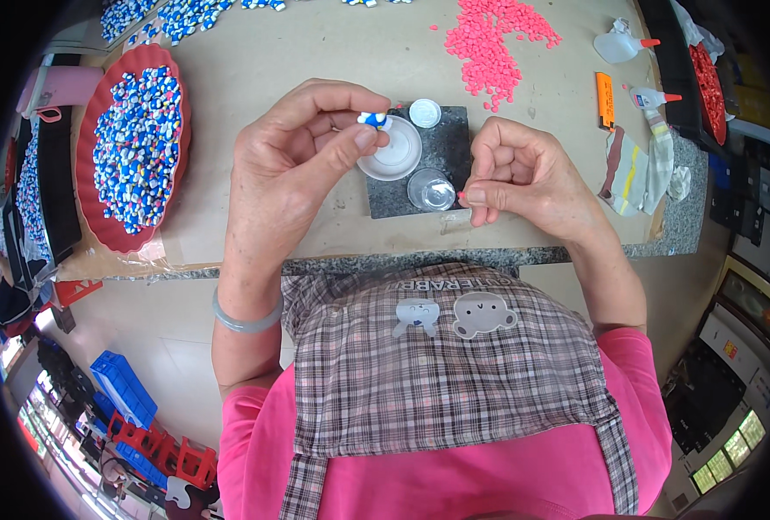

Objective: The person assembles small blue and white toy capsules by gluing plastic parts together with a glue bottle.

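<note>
My left hand [303, 160] pinches a small blue-and-white piece [373, 119] between thumb and fingertips, above a round white dish [394, 160]. My right hand [528, 182] is closed in a pinch on a tiny pink piece [462, 198], mostly covered by the fingertips. Just left of those fingertips stands a small clear cup [431, 191]. A small white lid-like dish [425, 113] sits behind it. All three vessels rest on a dark stone slab [447, 156].
A red scalloped tray [86, 156] heaped with blue-and-white pieces stands at the left. Loose pink pieces [489, 56] lie at the back. On the right are two glue bottles [617, 45] with red tips, an orange box [605, 100], a cloth [628, 173] and a black tray of red pieces [706, 82].
</note>
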